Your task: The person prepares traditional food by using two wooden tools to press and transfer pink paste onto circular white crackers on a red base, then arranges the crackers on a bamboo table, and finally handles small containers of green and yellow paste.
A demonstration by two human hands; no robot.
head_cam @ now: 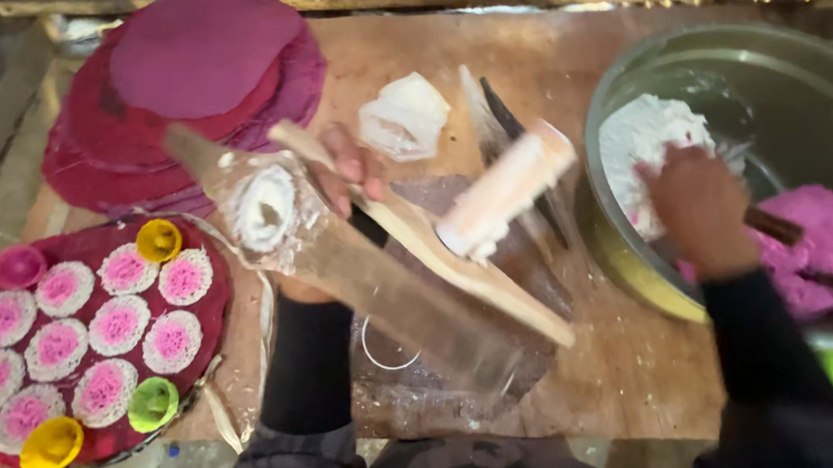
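My left hand (346, 173) is closed around the stiff, light wooden press (375, 250), holding it tilted by its long handle, while my right hand (700, 209) digs curled fingers into soft, crumbly white dough (646, 134) just under it.

Left hand (346, 173) curled in a grip — right hand (700, 209) outstretched, fingers down.

Stack of purple discs (200, 65), tray (211, 347) w/ pink-white cakes (117, 323), small coloured cups (159, 240)
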